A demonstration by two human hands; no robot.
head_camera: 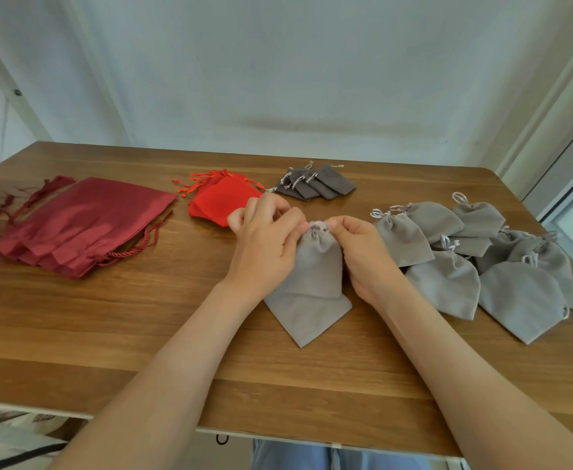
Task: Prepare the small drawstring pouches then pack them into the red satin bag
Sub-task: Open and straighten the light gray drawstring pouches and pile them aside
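A light grey drawstring pouch (pixel 315 269) stands at the table's middle, its neck gathered tight. My left hand (pixel 264 239) and my right hand (pixel 363 245) both pinch the cord at its neck, one on each side. Under it lies a flat grey pouch (pixel 307 317). A pile of several grey pouches (pixel 475 259) with cinched necks lies to the right. The dark red satin bags (pixel 81 225) lie stacked flat at the left with cords trailing.
A stack of small bright red pouches (pixel 219 201) lies behind my left hand. Several small dark grey pouches (pixel 315 184) fan out at the back. The wooden table (pixel 108 334) ends close to me and at the right.
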